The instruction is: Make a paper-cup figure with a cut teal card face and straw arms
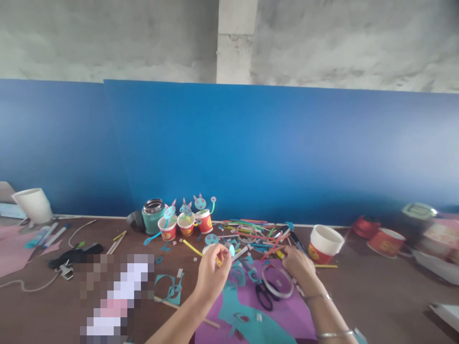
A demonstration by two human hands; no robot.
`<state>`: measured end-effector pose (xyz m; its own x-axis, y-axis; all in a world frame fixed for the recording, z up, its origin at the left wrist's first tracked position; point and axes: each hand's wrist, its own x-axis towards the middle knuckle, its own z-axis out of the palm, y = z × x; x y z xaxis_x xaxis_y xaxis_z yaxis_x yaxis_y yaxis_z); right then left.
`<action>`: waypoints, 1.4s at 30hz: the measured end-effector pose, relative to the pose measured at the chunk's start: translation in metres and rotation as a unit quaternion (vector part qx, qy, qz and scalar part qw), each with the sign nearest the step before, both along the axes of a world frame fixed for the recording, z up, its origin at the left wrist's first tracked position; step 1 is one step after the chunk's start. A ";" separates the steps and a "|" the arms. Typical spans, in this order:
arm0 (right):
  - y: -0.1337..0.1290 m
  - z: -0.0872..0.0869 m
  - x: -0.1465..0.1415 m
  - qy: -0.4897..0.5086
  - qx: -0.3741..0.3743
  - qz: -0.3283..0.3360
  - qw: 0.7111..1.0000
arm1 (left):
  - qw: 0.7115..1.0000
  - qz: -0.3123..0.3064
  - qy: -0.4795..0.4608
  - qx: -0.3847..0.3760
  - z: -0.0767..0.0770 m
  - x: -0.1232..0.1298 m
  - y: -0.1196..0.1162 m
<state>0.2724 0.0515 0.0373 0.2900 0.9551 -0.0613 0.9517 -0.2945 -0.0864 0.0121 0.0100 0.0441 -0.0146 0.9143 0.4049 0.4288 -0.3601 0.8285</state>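
Note:
My left hand (pixel 214 267) pinches a small light-blue paper piece (pixel 232 250) between thumb and fingertips. Just behind that hand, a paper cup with a blue face (pixel 211 239) is partly hidden. My right hand (pixel 298 262) reaches to the right edge of a pile of coloured strips (pixel 251 235); its fingers are bent down near a yellow item (pixel 280 254), and what they hold, if anything, is too small to tell. Between the hands, black scissors (pixel 264 297) and a white tape roll (pixel 278 282) lie on purple paper (pixel 294 313) with blue paper (pixel 247 322).
Three decorated cups, one red and white (pixel 204 222), stand behind beside a green jar (pixel 153 217). Stacked cups (pixel 325 241) stand right of my right hand. Blue cut paper (pixel 168 288) lies left. A blue partition (pixel 251 153) rises behind the brown table (pixel 373 296).

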 end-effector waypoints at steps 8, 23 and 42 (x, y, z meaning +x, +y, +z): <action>-0.024 0.041 -0.027 0.061 0.024 0.124 0.990 | 0.998 0.030 0.054 0.014 -0.002 0.000 0.003; -0.047 0.052 -0.099 0.238 0.188 0.307 0.902 | 0.990 0.006 0.124 0.065 0.006 -0.005 0.004; -0.051 0.065 -0.102 0.313 0.229 0.279 0.878 | 0.993 0.011 0.095 0.066 0.002 0.000 0.001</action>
